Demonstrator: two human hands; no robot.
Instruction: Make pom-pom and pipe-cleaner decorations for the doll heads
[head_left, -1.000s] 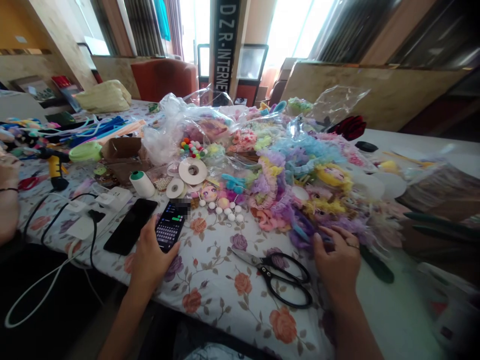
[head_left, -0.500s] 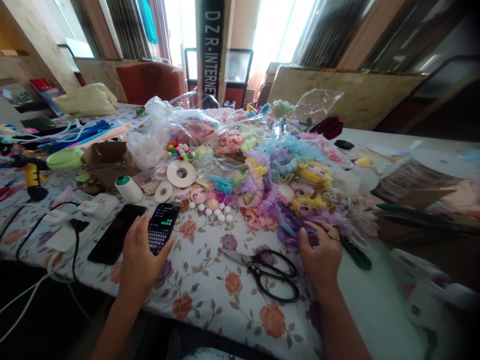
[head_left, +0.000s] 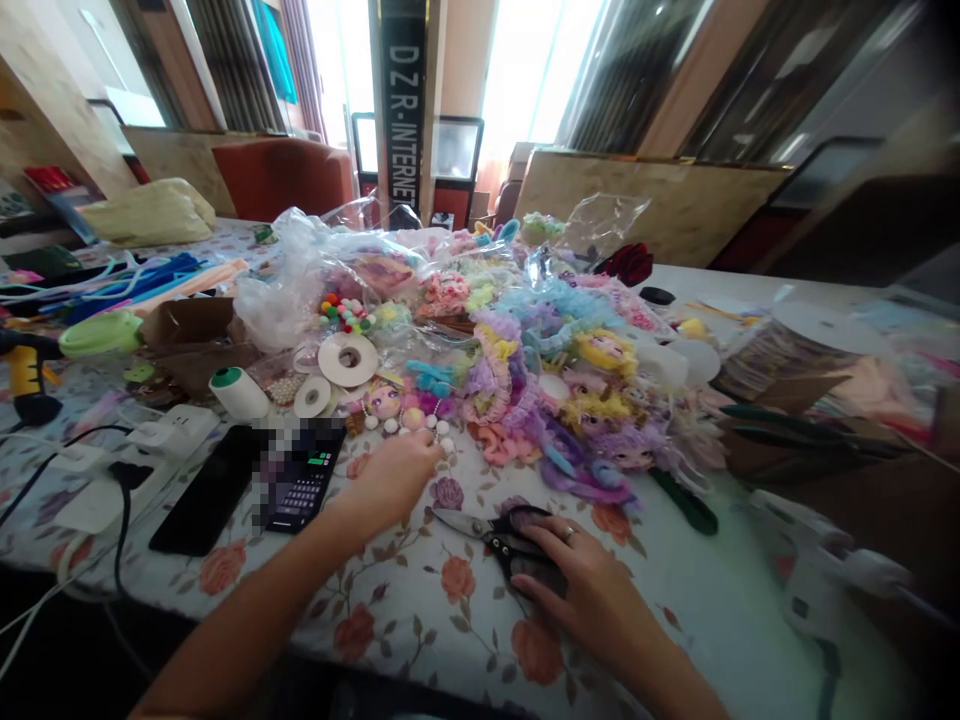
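Note:
Beside the strand of white beads [head_left: 391,426] and the doll-face charm [head_left: 384,400], my left hand [head_left: 397,485] has its fingertips bent down and together at the tabletop. Whatever may be between them is hidden. My right hand [head_left: 577,570] lies over the black handles of the scissors [head_left: 487,527], thumb and fingers around them. The scissor blades point left, toward my left hand. A lit phone [head_left: 300,490], partly pixelated, lies left of my left forearm. Just beyond my right hand is a purple fluffy strip [head_left: 581,480].
A heap of pastel frills, dolls and clear plastic [head_left: 525,330] fills the table's far middle. Ribbon rolls [head_left: 347,360], a thread cone [head_left: 238,394], a dark phone [head_left: 210,490] and a corded power strip [head_left: 112,490] stand left. A glue gun [head_left: 817,560] is at right.
My left hand has let go of the phone and moved right to the beads. My right hand has left the purple strip and come down onto the scissors. The view has shifted slightly.

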